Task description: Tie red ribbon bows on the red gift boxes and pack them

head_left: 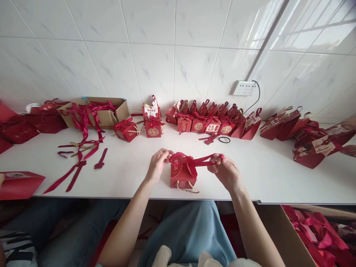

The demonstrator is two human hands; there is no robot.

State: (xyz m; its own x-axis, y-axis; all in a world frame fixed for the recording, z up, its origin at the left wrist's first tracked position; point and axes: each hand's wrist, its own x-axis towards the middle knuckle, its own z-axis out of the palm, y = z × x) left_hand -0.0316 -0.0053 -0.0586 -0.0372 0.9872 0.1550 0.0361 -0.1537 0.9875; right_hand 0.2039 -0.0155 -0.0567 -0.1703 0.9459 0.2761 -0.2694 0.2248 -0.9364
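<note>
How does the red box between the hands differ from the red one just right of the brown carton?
The near box stands close to the table's front edge; the far box stands farther back. The near box's ribbon is held by the left hand and right hand; the far box's bow is untouched. Both are red, with twisted cord.

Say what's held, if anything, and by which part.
The red ribbon on the small red box: the right grip pinches its right end; the left grip is at its left loop, though closure there is unclear.
</note>
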